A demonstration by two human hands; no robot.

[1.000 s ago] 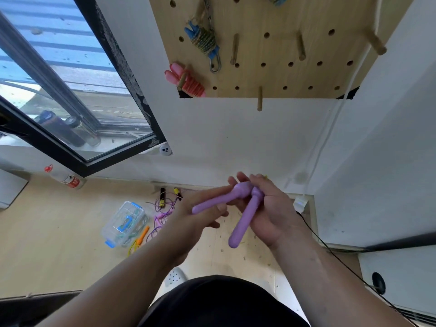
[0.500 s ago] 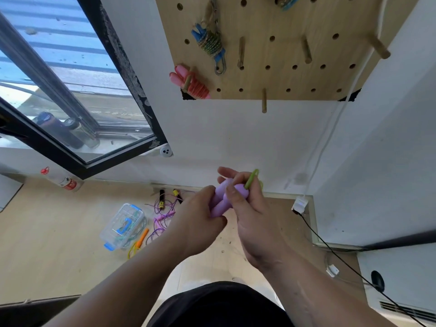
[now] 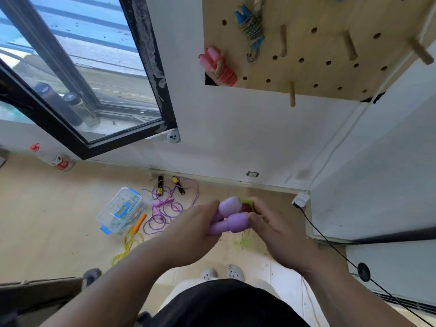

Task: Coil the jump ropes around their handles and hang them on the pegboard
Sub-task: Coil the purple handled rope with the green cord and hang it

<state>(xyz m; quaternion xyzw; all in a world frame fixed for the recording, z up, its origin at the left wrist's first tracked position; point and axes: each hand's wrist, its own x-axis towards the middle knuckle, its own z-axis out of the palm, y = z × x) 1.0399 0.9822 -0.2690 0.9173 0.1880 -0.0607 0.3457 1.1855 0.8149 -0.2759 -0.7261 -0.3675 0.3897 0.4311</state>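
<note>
On pegboard [image 3: 318, 74], 1 o'clock: pink rope [image 3: 219, 67], blue rope [image 3: 251, 29] coiled + hung. L hand [image 3: 188, 232], R hand [image 3: 276, 232] both clamp purple handles [image 3: 231, 220], 6 o'clock, coiling not done. loose ropes [image 3: 165, 208] on floor, 7 o'clock, still to do.

Left hand [image 3: 191, 232] and right hand [image 3: 278, 232] grip purple handles [image 3: 232, 215] together.

Hands near centre: two, the left hand [image 3: 195, 234] and the right hand [image 3: 278, 232]. Purple handles [image 3: 233, 223] held between them: two.

Coiled jump ropes in clear view on the pegboard [image 3: 318, 74] at 1 o'clock: two, one blue rope [image 3: 251, 29] and one pink rope [image 3: 220, 67]. Bare pegs [image 3: 283, 40]: four.

Floor at 9 o'clock: one clear plastic box [image 3: 120, 208], two black-and-yellow handles [image 3: 160, 185], one orange handle [image 3: 139, 222].

Bottles [image 3: 82, 109] on the sill at 10 o'clock: two.
</note>
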